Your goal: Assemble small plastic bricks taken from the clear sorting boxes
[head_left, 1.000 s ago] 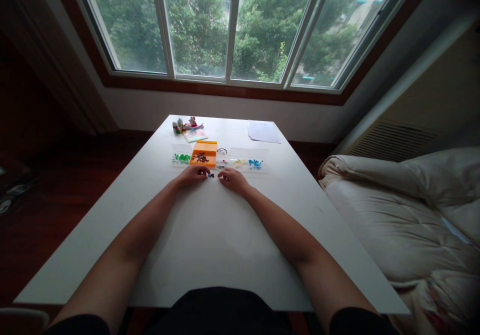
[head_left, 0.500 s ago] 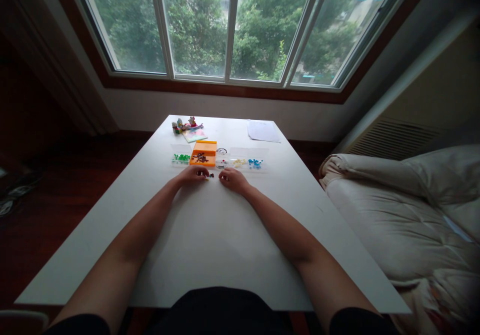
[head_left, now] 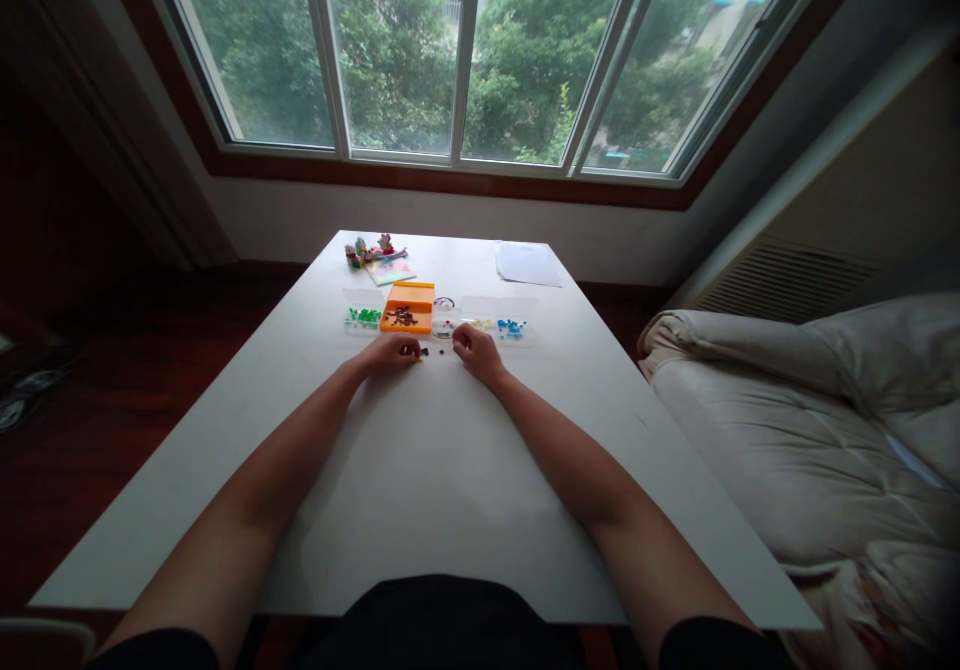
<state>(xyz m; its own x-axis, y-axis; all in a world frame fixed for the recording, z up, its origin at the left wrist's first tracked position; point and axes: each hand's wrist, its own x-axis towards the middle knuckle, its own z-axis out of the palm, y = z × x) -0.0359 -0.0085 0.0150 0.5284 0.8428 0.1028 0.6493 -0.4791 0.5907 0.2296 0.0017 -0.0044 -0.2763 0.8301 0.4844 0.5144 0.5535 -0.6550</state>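
My left hand point(head_left: 391, 352) rests on the white table with its fingers curled around a small dark toy-brick build point(head_left: 424, 352), which shows a yellow bit at its lower edge. Most of that build is hidden by the fingers. A tiny dark brick point(head_left: 442, 352) lies on the table between my hands. My right hand point(head_left: 480, 352) is closed, its fingertips bent together just in front of the clear boxes; whatever they hold, if anything, is too small to see. Closest beyond my left hand is an orange case point(head_left: 409, 330) holding brown bricks point(head_left: 403, 316).
Green bricks point(head_left: 365, 316) fill a clear box at the left. Blue bricks point(head_left: 511, 328) and pale yellow bricks point(head_left: 481, 323) sit in clear compartments at the right. Farther back are small toy figures point(head_left: 385, 244), a colourful sheet point(head_left: 391, 270) and white papers point(head_left: 527, 262).
My right hand has moved right and slightly away from me, and the tiny dark brick now shows between the hands. My left hand has shifted slightly right with the small build.
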